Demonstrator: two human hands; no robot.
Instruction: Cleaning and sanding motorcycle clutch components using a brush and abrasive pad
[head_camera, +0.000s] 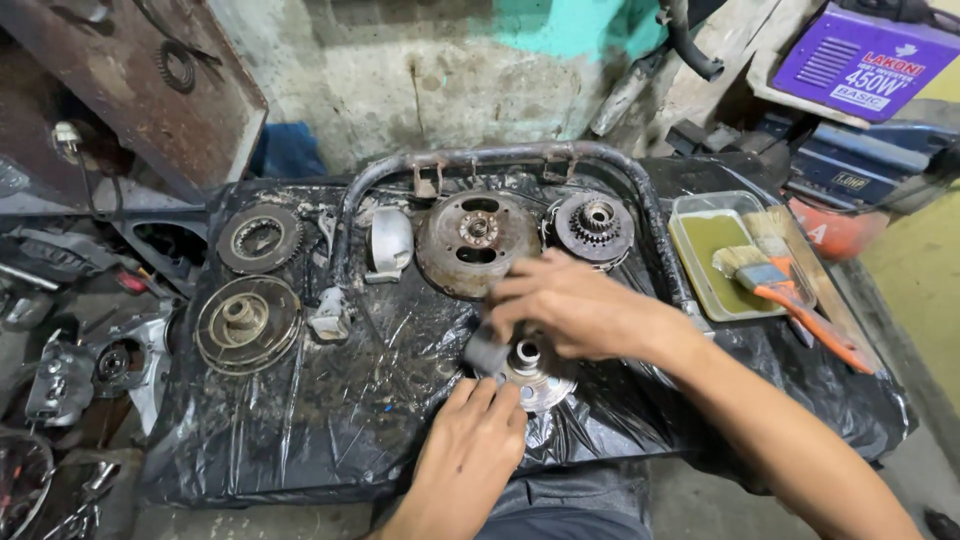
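Left hand (472, 440) rests flat, fingers extended, against the near edge of a round metal hub (530, 372) on black plastic sheeting (330, 400). Right hand (570, 305) curls over the hub's far-left side, apparently pinching a small dark piece (487, 350); grip unclear

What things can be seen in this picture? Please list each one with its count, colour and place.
round metal disc with hub: 1, grey, front centre of the sheet, under both hands
black plastic sheet: 1, covers the work surface
rusty drum: 1, brown, behind the hands
toothed metal part: 1, dark grey, right of the drum
ring-shaped parts: 2, dark, left side of the sheet
curved metal cover: 1, silver, left of the drum
bent tube frame: 1, rusty, back
tray: 1, clear with greenish liquid, right
paintbrushes: 2, one with an orange handle, on the tray
purple box: 1, top right
left hand: 1, touching the disc
right hand: 1, over the disc, holding a small dark piece
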